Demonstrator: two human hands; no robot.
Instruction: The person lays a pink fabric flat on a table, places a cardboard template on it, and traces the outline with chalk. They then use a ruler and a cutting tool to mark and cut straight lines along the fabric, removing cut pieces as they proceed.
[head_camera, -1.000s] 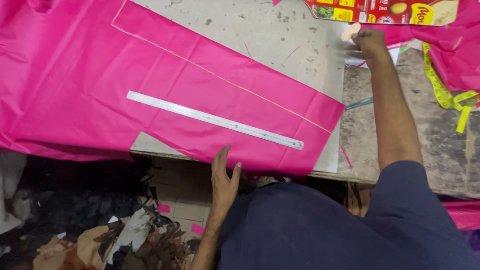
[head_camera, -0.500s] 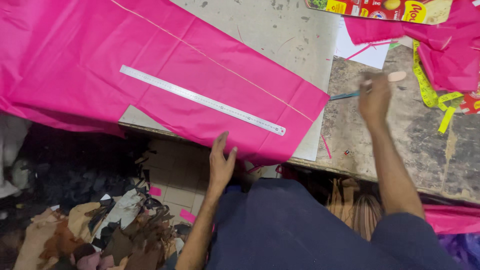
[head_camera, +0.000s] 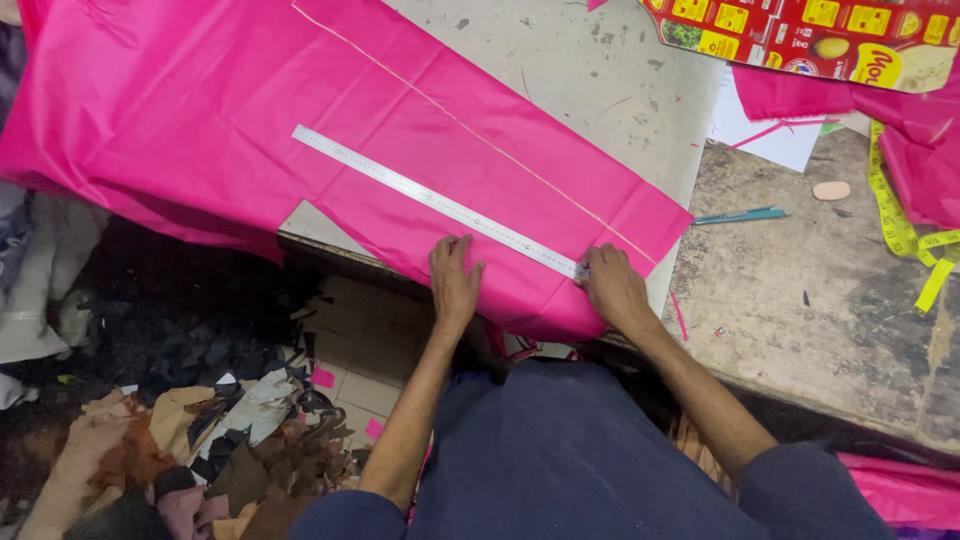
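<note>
On the scuffed grey desk (head_camera: 620, 90), our left hand (head_camera: 455, 280) lies flat and open on the pink fabric (head_camera: 200, 110) beside the steel ruler (head_camera: 430, 200), our right hand (head_camera: 612, 288) pinches its end, aligning it for marking.

Yellow tape measure (head_camera: 897, 226), teal pen (head_camera: 738, 215), red printed carton (head_camera: 800, 38) on table (head_camera: 800, 320); scraps (head_camera: 200, 450) on floor.

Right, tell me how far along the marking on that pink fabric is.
Done: one pale line already runs along the pink fabric, which lies spread on the table. In hand: the ruler lies below that line, roughly parallel; the left hand presses the fabric beside it and the right hand is at its end. Left: no line shows along the ruler yet, and the pen lies apart on the table.
</note>
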